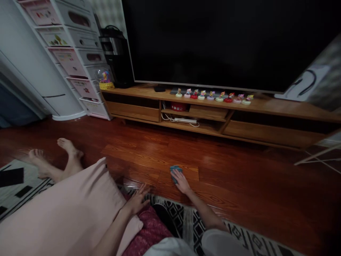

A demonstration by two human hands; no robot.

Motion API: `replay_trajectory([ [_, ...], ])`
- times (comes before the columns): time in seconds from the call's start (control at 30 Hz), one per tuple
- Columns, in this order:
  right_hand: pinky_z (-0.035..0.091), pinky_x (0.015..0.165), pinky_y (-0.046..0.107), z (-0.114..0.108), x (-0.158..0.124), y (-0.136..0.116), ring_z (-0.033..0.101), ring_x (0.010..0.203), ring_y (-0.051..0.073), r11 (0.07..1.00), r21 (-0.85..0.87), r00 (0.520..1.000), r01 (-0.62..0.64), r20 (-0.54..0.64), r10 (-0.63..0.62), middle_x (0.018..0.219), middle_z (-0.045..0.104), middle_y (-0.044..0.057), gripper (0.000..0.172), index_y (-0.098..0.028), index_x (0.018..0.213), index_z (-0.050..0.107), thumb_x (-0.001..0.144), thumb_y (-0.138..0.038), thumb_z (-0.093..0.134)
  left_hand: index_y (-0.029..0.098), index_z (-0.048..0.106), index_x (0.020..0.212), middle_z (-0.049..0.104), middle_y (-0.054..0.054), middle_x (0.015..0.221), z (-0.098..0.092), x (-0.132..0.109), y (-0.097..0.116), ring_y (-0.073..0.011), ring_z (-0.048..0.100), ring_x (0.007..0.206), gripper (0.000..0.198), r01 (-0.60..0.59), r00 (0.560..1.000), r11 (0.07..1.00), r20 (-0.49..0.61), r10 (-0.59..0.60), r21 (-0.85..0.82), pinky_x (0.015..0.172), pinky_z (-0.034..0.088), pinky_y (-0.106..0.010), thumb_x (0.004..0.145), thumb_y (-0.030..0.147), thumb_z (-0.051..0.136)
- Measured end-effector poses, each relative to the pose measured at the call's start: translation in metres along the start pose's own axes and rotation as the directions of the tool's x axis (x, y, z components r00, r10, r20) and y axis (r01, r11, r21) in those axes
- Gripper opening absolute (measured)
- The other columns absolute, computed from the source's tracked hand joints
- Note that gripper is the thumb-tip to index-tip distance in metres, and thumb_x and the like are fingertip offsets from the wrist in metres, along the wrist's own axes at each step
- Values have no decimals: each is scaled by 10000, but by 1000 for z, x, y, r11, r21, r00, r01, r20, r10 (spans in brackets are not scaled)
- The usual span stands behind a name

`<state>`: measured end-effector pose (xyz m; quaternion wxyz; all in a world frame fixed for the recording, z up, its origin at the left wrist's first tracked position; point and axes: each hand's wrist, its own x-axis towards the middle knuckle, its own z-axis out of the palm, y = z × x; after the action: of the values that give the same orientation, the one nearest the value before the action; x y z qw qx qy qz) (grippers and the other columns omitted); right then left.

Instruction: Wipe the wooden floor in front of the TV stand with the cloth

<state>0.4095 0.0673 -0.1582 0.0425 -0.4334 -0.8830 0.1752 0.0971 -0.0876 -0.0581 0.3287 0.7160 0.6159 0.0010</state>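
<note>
My right hand (pixel 181 182) reaches down to the wooden floor (pixel 213 177) and rests on a bunched blue-green cloth (pixel 175 168). The cloth shows past the fingertips and along one side of the hand, between palm and boards. My left hand (pixel 138 200) holds nothing; its fingers are spread beside the corner of a pink pillow (pixel 71 209), over dark red fabric (pixel 156 225). The pillow covers much of the lower left, and the left forearm lies across it.
Ahead stands a low wooden TV cabinet (pixel 135 113) bearing a large dark television (pixel 207 42) and a row of small figurines (pixel 212 96). A drawer tower (pixel 87 57) is at left. Bare feet (pixel 69 146) stick out beyond the pillow. A patterned rug (pixel 241 233) lies below.
</note>
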Motion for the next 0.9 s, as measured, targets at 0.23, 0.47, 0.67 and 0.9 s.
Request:
replay_trajectory([
  [0.23, 217, 1236, 505, -1, -57, 51, 173, 1555, 257, 754, 40, 694, -656, -361, 623, 1667, 277, 84, 737, -221, 1601, 301, 870, -181, 392, 230, 383, 1566, 131, -88, 1695, -1, 1, 1, -279, 71, 1563, 652, -12, 1000, 1000, 9, 12, 5, 1253, 199, -498, 954, 414, 511],
  [0.47, 160, 1257, 489, 52, -61, -45, 107, 1567, 228, 987, -1, 987, -159, -8, 159, 1696, 159, -13, 903, -330, 1609, 246, 766, -158, 520, 230, 370, 1572, 150, -90, 1693, -1, 0, 4, -279, 94, 1562, 653, -2, 1000, 999, 24, 2, 33, 1251, 191, -507, 953, 396, 494],
  [0.67, 154, 1252, 428, 25, -1, -57, 134, 1561, 196, 1000, -6, 998, 27, 49, -27, 1694, 189, -16, 913, -354, 1600, 254, 767, -173, 580, 236, 365, 1575, 126, -82, 1700, -1, -1, 10, -287, 57, 1563, 671, 37, 999, 999, 23, -38, 33, 1255, 174, -506, 940, 375, 532],
  [0.9, 166, 1232, 499, -29, 64, 8, 146, 1560, 257, 918, -72, 917, -391, -120, 381, 1690, 179, 118, 708, -182, 1622, 203, 942, -225, 398, 225, 358, 1579, 115, -70, 1701, -5, -1, 12, -265, 66, 1564, 668, 43, 999, 999, 30, -44, 23, 1268, 159, -433, 947, 344, 540],
])
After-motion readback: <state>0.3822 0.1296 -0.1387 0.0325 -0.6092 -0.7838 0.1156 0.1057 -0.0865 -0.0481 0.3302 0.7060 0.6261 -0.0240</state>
